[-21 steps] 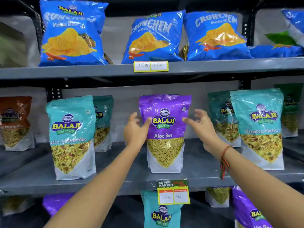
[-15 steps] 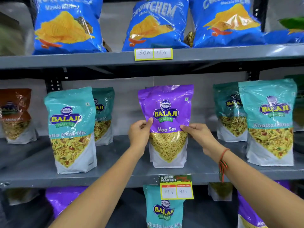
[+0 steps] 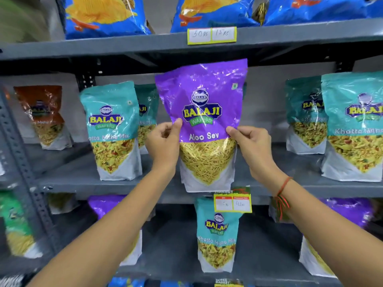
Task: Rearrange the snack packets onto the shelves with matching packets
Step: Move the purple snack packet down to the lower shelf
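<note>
At twelve o'clock from my chest, both hands grip one purple Aloo Sev packet (image 3: 202, 112).

My left hand (image 3: 163, 142) pinches its nine o'clock edge, my right hand (image 3: 251, 145) its three o'clock edge; its base overlaps the middle shelf (image 3: 83, 183) lip, teal Khatta Mitha packets (image 3: 113, 131) flanking it.

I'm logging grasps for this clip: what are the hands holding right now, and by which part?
Both hands hold the purple Aloo Sev packet: left hand pinches its left edge, right hand its right edge, about mid-height.
</note>
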### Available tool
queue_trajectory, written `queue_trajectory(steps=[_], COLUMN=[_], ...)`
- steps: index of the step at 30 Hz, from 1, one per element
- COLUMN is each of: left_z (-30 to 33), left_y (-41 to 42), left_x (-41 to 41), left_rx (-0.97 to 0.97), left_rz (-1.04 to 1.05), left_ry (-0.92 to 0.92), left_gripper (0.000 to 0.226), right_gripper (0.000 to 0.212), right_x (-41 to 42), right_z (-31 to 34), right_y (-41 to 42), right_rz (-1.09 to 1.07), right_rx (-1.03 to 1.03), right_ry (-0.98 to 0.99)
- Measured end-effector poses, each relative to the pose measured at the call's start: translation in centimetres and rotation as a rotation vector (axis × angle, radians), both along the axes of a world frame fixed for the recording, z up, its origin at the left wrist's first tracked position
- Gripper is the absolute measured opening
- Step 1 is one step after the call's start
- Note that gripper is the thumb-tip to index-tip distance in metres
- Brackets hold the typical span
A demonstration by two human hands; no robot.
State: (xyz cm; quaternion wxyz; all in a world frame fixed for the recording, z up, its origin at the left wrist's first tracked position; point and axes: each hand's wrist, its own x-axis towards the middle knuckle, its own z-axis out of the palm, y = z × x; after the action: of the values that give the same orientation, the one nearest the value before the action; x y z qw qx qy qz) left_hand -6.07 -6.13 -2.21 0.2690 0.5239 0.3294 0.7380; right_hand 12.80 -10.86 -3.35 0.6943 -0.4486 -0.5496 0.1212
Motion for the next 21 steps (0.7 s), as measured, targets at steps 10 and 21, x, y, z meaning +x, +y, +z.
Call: queue_trajectory(steps=[10,21], left_z=[-12.3,-28.9], left_y=[-7.2,-0.8], left_x=[-10.8,-12.7], left_rx=[-0.103,-0.447], left_rz=[0.052,0.245], left_ry=[0.026,0.247], left_gripper=[0.024,0.03], right_gripper=[0.044,0.052], right_x=[-8.0,-12.9], right_z=[-11.1,-29.4], right_y=[-4.0,3.2], right_rz=[0.373,0.101], right_rx=[-0.277,-0.69], right_ry=[0.002,0.082])
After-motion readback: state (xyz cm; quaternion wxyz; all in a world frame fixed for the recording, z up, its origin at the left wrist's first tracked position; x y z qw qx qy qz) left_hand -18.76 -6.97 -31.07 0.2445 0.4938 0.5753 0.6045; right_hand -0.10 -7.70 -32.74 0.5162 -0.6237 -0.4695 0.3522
